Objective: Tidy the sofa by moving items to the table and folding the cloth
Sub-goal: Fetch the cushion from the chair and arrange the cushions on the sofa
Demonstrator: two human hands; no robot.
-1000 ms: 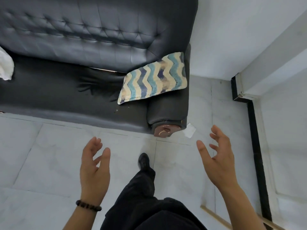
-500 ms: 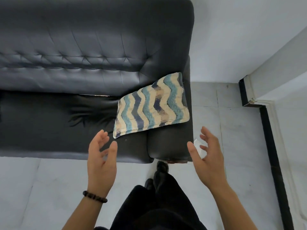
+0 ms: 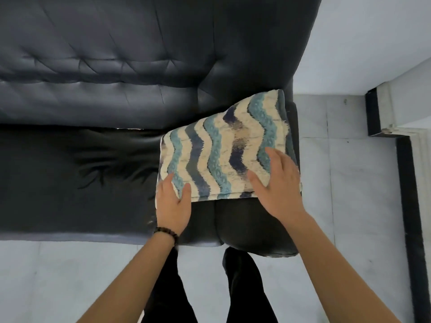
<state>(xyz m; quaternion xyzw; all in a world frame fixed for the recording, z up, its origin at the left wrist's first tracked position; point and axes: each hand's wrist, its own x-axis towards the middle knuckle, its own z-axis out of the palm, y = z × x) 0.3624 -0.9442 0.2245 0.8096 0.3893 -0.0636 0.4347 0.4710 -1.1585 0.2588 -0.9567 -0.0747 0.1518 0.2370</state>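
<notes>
Cushion [image 3: 221,155], square and woven (wavy stripes), lies on tufted leather sofa [image 3: 116,66].

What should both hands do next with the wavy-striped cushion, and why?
Probably curl both hands round the near edge of the cushion and lift it off the sofa. The left hand touches its near left corner, thumb on top; the right hand lies flat on its near right part, fingers spread. Neither grips it yet, and it lies partly over the armrest.
</notes>
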